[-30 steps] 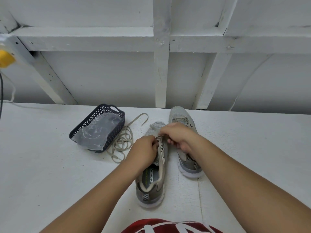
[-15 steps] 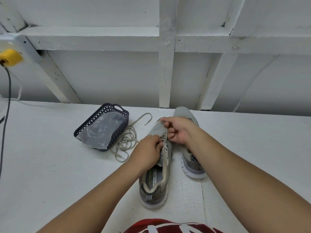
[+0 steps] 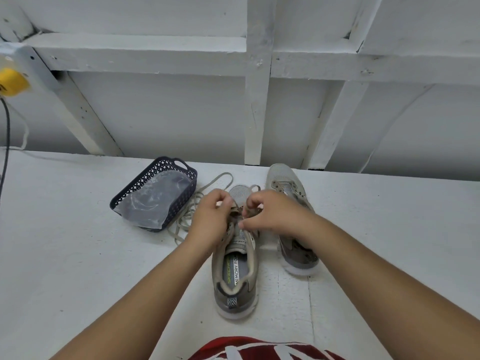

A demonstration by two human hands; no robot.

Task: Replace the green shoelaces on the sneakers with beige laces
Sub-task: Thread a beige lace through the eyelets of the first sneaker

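1. Head view: both hands meet over the lace area of the near sneaker. Left hand has its fingers curled down onto the left row of eyelets, gripping the lace there. Right hand has thumb and forefinger drawn together in a pinch on the same lace at the right side; remaining fingers loosely bent.
2. Exactly which strand each fingertip holds cannot be told; the knuckles hide it.
3. Near sneaker: grey-tan, heel toward the person, toe pointing away under the hands, insole print legible. A short loop of lace shows just beyond the fingertips, over the toe.
4. Second sneaker lies just right of the right hand, partly under that wrist, toe away.
5. Loose lace pile, greyish-beige, lies just left of the left hand, one end looping beyond it.
6. Dark plastic basket, further left of the pile and touching it, holds a clear plastic bag.
7. Surface: white-painted table. Behind the hands, a white wall with framing timbers.
8. Far left: yellow object with a dark cable hanging.
9. Bottom edge: red garment with white stripes.
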